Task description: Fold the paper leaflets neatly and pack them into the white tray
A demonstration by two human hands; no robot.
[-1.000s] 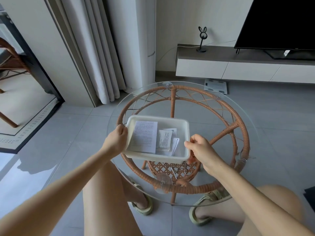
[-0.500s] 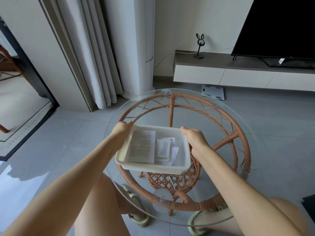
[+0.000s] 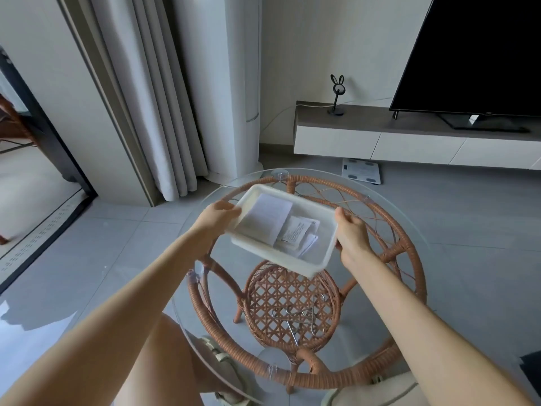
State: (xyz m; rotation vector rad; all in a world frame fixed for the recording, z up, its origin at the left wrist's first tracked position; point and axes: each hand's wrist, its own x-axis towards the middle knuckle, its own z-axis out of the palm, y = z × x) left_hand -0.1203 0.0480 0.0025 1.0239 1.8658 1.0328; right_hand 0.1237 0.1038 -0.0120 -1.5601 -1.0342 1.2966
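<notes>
The white tray [image 3: 325,260] is lifted above the round glass table [image 3: 415,230] and tilted, turned a little clockwise. Inside it lie folded paper leaflets: a large one [image 3: 268,219] on the left and smaller printed ones [image 3: 298,234] beside it. My left hand [image 3: 218,216] grips the tray's left rim. My right hand [image 3: 349,232] grips its right rim, thumb on the edge.
The glass top rests on a wicker frame [image 3: 407,253] with a lower woven shelf [image 3: 289,303] holding metal hooks. A curtain [image 3: 158,112] and white column stand behind; a TV cabinet [image 3: 409,139] and a floor scale [image 3: 361,171] lie to the right. My knees sit under the table edge.
Both hands have raised the tray off the glass and carried it farther from me, tilting and rotating it. The view has also tipped upward.
</notes>
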